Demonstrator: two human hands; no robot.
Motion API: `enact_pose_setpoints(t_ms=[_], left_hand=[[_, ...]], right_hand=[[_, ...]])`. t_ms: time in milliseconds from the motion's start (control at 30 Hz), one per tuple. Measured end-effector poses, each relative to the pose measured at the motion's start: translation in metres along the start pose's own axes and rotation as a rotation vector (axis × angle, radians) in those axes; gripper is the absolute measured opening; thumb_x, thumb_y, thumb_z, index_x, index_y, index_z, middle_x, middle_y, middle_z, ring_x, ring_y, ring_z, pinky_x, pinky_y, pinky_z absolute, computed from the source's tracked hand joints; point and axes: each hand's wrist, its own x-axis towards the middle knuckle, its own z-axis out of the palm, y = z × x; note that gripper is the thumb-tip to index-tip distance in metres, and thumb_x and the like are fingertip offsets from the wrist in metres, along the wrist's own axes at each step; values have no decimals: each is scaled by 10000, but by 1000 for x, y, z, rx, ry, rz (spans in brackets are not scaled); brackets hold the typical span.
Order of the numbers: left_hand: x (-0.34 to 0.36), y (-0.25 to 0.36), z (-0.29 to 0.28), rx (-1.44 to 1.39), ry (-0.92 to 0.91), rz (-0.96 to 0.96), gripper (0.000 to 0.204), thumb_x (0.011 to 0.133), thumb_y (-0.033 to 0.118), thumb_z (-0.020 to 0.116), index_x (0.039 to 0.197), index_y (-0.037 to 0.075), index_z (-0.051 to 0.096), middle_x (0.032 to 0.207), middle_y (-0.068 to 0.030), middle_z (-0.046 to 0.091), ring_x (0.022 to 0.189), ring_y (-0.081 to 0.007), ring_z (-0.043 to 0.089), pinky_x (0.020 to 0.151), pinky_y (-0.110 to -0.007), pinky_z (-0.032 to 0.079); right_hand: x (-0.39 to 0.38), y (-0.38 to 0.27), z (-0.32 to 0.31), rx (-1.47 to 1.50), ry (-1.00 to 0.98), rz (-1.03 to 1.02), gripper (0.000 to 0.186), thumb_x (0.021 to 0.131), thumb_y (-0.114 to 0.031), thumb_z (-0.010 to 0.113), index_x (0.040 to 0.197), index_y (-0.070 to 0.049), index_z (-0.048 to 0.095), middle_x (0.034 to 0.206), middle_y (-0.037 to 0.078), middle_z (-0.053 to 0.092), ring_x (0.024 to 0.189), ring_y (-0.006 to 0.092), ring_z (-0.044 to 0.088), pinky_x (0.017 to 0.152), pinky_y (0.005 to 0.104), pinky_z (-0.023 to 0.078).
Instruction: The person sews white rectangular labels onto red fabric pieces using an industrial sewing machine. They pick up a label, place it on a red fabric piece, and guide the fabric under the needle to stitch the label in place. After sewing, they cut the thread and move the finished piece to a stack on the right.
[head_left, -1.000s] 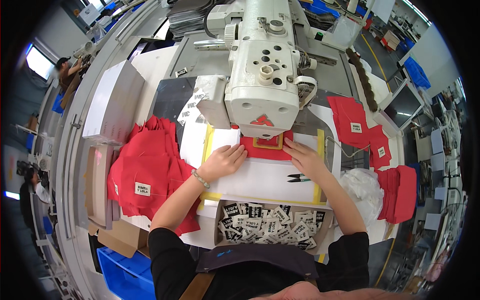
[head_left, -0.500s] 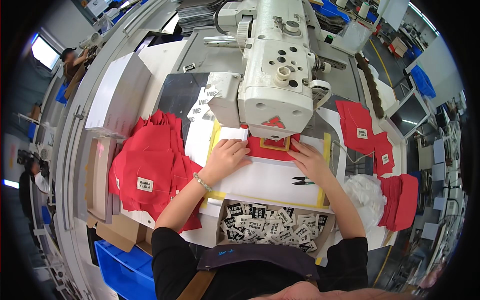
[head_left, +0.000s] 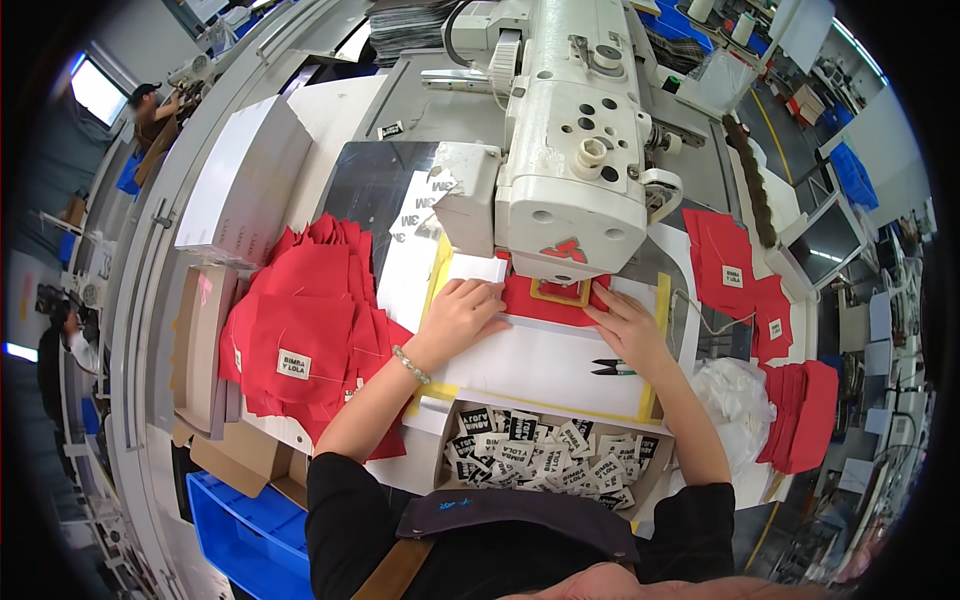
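Head view: red cloth (head_left: pixel 517 298) lies beneath the machine's (head_left: pixel 570 215) yellow frame (head_left: pixel 560 300), placement essentially unchanged. Left hand (head_left: pixel 462 320), unclenched, thumb now spread wider, at its left edge; right hand (head_left: pixel 630 325), open, touches its right. Judged: steadying continues.

I see white box (head_left: pixel 240 190) at left; lower left, brown carton (head_left: pixel 235 460) beside blue bin (head_left: pixel 245 545). Right side: crumpled plastic bag (head_left: pixel 730 402), screen (head_left: pixel 824 245), blue crate (head_left: pixel 853 178) beyond. Person (head_left: pixel 155 120) at upper left.
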Motion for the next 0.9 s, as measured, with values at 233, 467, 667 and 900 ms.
enact_pose_setpoints(t_ms=[233,467,667,900], left_hand=[[-3,-1,5,58,26,53,199,751,262,744,837,99,667,1064,-29,648,961,-168,594,824,-325,462],[-4,0,4,121,36,101,177,774,251,733,837,99,668,1057,-24,645,951,-161,597,819,-330,464],[-3,1,5,128,42,90,183,767,242,737,857,98,670,1047,-26,651,957,-168,604,813,-332,469],[-2,2,3,126,35,89,207,736,218,761,877,100,667,1030,-29,664,943,-184,620,775,-330,473]], right_hand=[[-2,-1,1,16,-16,23,354,785,-54,673,1135,-105,675,1318,135,568,1099,365,585,951,426,487],[-8,0,-7,-41,-21,17,439,723,33,618,1130,-118,677,1338,95,563,1068,287,588,983,430,387],[-8,0,-18,-93,46,55,291,697,34,611,936,-124,665,1210,34,610,1018,204,582,894,412,345],[-14,-1,-14,-133,62,32,273,685,16,612,900,-144,664,1162,-6,631,1000,185,582,869,400,336]])
